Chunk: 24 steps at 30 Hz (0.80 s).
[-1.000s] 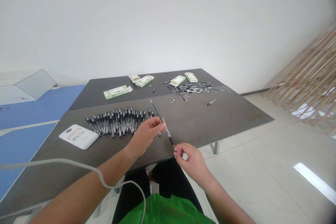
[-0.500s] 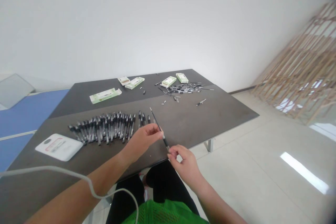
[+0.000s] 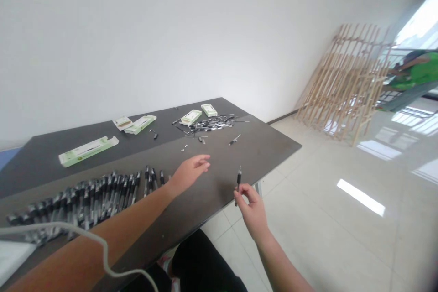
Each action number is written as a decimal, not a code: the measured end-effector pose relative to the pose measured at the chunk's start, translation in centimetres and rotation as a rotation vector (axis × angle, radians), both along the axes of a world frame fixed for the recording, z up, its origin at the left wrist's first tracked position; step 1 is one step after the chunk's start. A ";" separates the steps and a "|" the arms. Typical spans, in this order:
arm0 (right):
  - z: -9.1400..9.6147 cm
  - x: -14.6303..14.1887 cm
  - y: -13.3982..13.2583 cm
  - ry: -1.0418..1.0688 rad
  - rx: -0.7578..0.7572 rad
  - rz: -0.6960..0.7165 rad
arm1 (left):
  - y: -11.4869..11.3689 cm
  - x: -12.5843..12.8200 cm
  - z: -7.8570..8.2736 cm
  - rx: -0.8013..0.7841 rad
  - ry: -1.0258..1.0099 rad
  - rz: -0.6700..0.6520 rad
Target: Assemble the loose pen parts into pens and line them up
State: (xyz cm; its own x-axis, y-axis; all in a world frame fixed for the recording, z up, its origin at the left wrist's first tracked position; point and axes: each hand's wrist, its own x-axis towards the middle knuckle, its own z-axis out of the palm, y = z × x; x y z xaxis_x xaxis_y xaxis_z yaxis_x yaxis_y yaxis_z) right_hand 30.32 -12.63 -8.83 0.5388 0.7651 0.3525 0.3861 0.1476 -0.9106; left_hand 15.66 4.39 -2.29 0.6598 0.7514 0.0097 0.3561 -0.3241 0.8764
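My right hand (image 3: 251, 207) pinches a black pen (image 3: 238, 181) and holds it nearly upright just past the near edge of the dark table (image 3: 267, 146). Over the tabletop my left hand (image 3: 189, 171) reaches forward with its fingers stretched out and nothing in them. To its left a long row of black pens (image 3: 92, 196) lies side by side on the table.
Farther back lie a loose heap of pens and pen parts (image 3: 214, 124), a single pen (image 3: 234, 139) and several green-and-white boxes (image 3: 88, 150). A white cable (image 3: 85, 242) crosses my left forearm. A wooden lattice (image 3: 342, 82) leans on the wall at the right above pale floor tiles.
My left hand has let go of the pen and reached forward, open. My right hand now holds the pen alone, turned upright. The view has swung to the right.
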 end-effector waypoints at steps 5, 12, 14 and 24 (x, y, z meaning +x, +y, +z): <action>-1.8 5.3 2.9 0.051 -0.009 -0.215 | 5.3 8.1 -2.2 0.293 0.215 0.042; -2.8 9.2 8.0 0.137 0.008 -0.405 | 8.4 16.4 -5.4 0.456 0.414 0.130; -3.2 9.4 8.4 0.147 -0.007 -0.422 | 8.6 17.2 -6.1 0.489 0.464 0.156; -4.0 9.0 8.1 0.150 -0.022 -0.497 | 11.1 14.1 -5.6 0.525 0.680 0.348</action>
